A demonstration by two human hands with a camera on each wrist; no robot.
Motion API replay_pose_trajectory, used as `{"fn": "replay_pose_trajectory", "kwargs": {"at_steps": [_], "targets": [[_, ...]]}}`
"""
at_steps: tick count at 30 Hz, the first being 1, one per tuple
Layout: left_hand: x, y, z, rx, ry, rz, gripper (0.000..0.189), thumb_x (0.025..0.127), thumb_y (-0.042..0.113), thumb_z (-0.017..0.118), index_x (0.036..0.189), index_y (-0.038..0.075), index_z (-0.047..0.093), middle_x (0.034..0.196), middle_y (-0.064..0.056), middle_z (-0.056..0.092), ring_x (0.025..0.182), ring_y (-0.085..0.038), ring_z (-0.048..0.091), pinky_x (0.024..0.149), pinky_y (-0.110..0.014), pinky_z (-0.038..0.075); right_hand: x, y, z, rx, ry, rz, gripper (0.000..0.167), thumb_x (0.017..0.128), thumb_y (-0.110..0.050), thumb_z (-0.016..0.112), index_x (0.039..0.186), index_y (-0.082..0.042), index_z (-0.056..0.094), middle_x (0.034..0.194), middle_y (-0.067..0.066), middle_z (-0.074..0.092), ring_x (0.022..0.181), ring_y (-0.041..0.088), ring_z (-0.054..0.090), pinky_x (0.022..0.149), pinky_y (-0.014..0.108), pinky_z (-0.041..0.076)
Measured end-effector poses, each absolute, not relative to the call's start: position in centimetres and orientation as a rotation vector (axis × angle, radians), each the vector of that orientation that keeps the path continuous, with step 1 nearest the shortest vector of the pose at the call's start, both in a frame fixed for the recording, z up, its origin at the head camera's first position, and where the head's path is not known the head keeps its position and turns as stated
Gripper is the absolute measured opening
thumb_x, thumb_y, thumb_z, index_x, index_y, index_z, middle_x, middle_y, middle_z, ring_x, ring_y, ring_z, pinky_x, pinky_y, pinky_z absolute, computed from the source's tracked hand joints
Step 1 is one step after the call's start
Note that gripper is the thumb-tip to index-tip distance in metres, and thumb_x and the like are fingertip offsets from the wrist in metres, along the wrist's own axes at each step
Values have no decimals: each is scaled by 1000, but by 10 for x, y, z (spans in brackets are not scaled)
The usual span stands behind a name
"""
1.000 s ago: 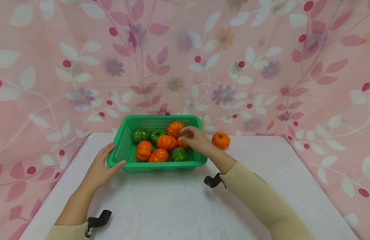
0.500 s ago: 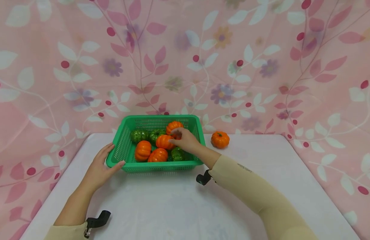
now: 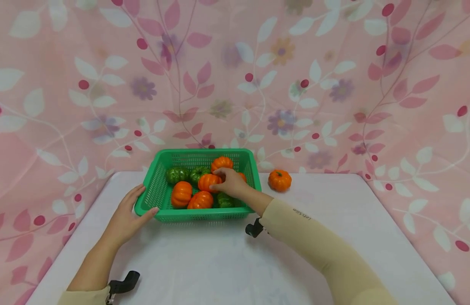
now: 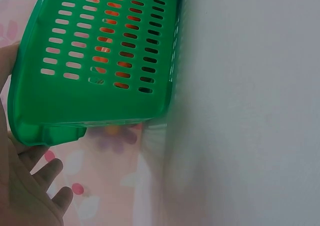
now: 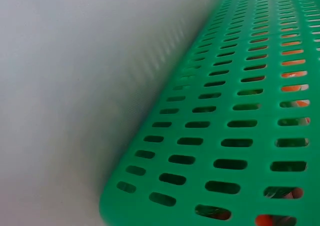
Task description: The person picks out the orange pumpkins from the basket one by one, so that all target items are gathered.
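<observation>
In the head view, a green plastic basket [image 3: 204, 214] holds several small orange and green pumpkins. My right hand [image 3: 235, 184] reaches over its right side, with thumb and fingers pinching the right end of the middle orange pumpkin [image 3: 208, 182]. Another orange pumpkin [image 3: 222, 163] lies just behind it, and a green pumpkin [image 3: 225, 201] shows under the hand. My left hand [image 3: 124, 218] rests at the basket's front left corner, thumb on the front rim and extended fingers along the left side. In the left wrist view, loose fingers [image 4: 47, 172] show beyond the basket's rim.
One more orange pumpkin [image 3: 279, 181] sits on the white-covered table [image 3: 219, 262], right of the basket. A pink floral cloth [image 3: 235, 106] hangs behind the table. The right wrist view is mostly the slotted basket wall [image 5: 235, 121].
My right hand has moved left from the right-hand orange pumpkin in the basket to the middle one. My left hand and the basket have stayed in place.
</observation>
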State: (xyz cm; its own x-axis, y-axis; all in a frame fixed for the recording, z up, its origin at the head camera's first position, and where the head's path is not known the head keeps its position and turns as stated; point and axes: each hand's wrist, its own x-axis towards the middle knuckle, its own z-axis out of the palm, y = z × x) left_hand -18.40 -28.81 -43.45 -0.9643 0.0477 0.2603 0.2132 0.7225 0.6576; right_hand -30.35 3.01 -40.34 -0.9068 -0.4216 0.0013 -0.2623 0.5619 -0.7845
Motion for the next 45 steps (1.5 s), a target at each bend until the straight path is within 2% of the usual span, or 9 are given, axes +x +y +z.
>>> {"fn": "replay_pose_trajectory", "kwargs": {"at_steps": [9,23,26,31,37,45], "targets": [[-185,-289,-436,-185,-2714,-1083,87,91,37,74,155,-1,29,161,-22,25,143,-49,25,106,-73,27,-301,29,-402,-564,2629,-1216,52,93,-23,74,139,-7,57,139,10,58,122,27,56,102,39,49],[-185,-288,-437,-183,-2715,-1071,87,91,38,73,155,-1,29,161,-22,25,143,-49,25,105,-74,27,-291,50,-391,-580,2570,-1389,50,93,-27,74,138,-12,59,133,8,60,118,26,58,91,36,54],[-185,-288,-438,-180,-2717,-1072,88,91,38,73,156,-1,28,161,-22,24,143,-49,25,105,-75,27,-286,61,-382,-611,2556,-1447,50,92,-24,75,137,-11,59,131,8,60,116,26,58,90,35,55],[-184,-288,-438,-176,-2719,-1053,87,91,39,73,156,-1,29,160,-22,25,143,-50,25,105,-75,27,-278,83,-363,-671,2544,-1480,50,92,-23,74,138,-11,57,134,6,57,120,24,56,96,35,53],[-183,-288,-436,-174,-2722,-1010,88,91,43,73,155,-1,31,160,-22,27,142,-49,27,105,-74,28,-268,117,-347,-730,2617,-1480,51,92,-21,75,137,-7,57,135,8,57,122,27,55,104,42,48],[-183,-287,-434,-207,-2697,-1001,88,89,40,75,153,-4,33,157,-24,31,141,-51,28,105,-74,28,-258,166,-338,-662,2768,-1426,54,91,-21,76,139,-10,55,136,10,53,118,32,60,99,47,51]]}}
